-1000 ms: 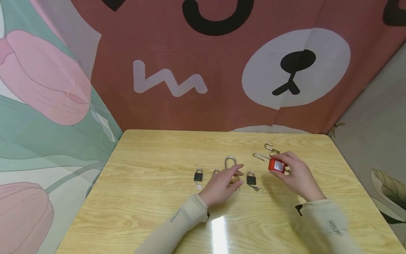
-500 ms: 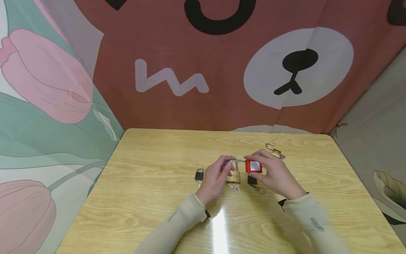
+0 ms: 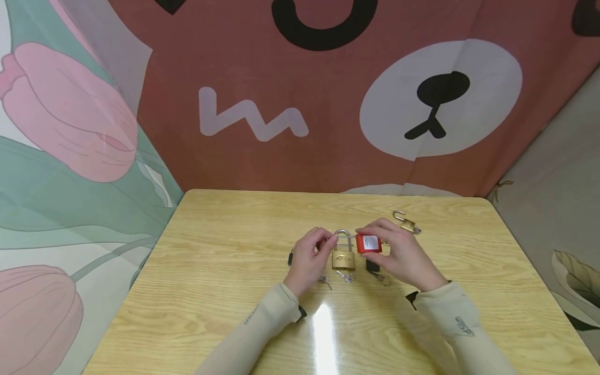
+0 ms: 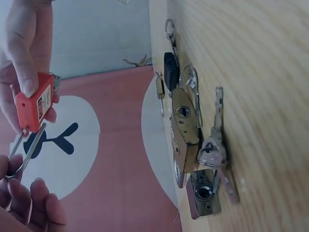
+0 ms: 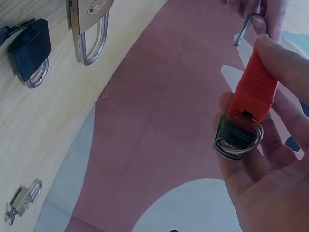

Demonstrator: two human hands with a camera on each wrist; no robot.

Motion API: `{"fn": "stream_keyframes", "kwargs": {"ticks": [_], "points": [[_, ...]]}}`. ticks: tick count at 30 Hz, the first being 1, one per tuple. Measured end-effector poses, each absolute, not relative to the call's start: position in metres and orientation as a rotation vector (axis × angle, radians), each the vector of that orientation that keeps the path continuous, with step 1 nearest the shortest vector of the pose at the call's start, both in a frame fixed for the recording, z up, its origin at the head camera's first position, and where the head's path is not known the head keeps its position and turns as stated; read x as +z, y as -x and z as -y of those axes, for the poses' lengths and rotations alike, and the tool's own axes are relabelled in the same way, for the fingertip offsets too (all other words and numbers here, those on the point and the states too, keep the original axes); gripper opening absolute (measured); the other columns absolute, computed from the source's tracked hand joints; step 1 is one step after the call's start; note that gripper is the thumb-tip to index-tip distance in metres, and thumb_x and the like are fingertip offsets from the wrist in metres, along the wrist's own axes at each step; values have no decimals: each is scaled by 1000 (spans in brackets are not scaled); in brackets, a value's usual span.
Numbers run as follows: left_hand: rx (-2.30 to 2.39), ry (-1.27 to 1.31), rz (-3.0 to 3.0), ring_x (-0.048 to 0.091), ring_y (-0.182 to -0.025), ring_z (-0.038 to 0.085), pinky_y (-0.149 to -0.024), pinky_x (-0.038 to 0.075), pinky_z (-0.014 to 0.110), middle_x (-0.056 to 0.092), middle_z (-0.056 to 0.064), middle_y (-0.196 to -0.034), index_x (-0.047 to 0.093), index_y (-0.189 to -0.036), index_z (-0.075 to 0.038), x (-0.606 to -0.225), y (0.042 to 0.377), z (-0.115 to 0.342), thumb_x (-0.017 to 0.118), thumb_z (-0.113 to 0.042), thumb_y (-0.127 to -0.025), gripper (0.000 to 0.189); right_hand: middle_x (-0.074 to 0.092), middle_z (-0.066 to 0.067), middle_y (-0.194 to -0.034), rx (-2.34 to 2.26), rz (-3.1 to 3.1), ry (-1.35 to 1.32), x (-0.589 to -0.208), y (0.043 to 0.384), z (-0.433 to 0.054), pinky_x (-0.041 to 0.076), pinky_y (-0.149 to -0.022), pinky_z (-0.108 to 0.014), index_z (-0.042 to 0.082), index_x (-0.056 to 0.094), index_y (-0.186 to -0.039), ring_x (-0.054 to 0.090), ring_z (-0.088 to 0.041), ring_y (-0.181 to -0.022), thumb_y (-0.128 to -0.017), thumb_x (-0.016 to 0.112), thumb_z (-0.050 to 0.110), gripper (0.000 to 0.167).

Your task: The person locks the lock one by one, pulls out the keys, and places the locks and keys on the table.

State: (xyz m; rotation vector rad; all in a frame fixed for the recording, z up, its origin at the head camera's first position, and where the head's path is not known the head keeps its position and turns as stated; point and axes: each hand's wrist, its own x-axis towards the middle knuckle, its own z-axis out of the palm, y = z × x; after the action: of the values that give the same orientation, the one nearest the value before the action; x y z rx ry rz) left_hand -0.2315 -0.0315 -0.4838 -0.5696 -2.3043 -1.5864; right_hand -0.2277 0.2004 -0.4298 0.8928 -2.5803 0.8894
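A red padlock (image 3: 369, 243) with a white label is held above the table. My right hand (image 3: 407, 255) grips its body between thumb and fingers. Its long shackle (image 4: 30, 150) stands open, one leg free of the body. My left hand (image 3: 309, 258) pinches the curved end of that shackle. In the right wrist view a key (image 5: 236, 137) with rings sits at the bottom of the red body. Under the hands lies a large brass padlock (image 3: 344, 260) with its keys. A black padlock (image 3: 372, 265) lies just right of it, partly covered by my right hand.
An opened small brass padlock (image 3: 408, 225) lies toward the table's back right. Another black padlock (image 3: 290, 257) is mostly hidden behind my left hand. Keys (image 3: 325, 280) lie near my left wrist. A printed cloth (image 3: 262, 166) hangs behind the wooden table (image 3: 225, 229).
My right hand has brought the red padlock leftward from the back right. My left hand has taken hold of its shackle. Both hands have since shifted slightly left.
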Motion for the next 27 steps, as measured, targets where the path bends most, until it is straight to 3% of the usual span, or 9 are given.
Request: {"fn": "stream_keyframes", "kwargs": {"ticks": [7,13,21,27], "points": [[-1879,632,2246,54,-66,7,-58,50,23,61,14,-78,64,-93,-4,-482,231,32,54,-23,-110,27,67,3,-113,916,2537,-898,-430,227,-199,60,-74,-31,14,74,-122,66,-14,-98,-75,93,4,51],[-2108,584,2196,55,-62,6,-54,53,25,59,6,-76,63,-93,1,-481,230,29,53,-20,-110,28,68,1,-113,912,2479,-921,-431,228,-199,61,-75,-33,12,75,-119,67,-16,-99,-72,94,2,51],[-2221,557,2174,56,-62,8,-55,52,25,58,6,-73,62,-96,4,-478,230,27,52,-20,-110,29,68,-1,-112,874,2411,-948,-434,228,-198,63,-75,-36,9,76,-117,68,-18,-99,-71,94,1,50],[-2230,562,2197,56,-63,8,-55,53,23,58,4,-73,60,-98,3,-478,230,28,50,-19,-111,28,69,-2,-110,851,2349,-972,-438,229,-197,61,-74,-29,7,76,-115,69,-18,-96,-69,95,1,50]]}}
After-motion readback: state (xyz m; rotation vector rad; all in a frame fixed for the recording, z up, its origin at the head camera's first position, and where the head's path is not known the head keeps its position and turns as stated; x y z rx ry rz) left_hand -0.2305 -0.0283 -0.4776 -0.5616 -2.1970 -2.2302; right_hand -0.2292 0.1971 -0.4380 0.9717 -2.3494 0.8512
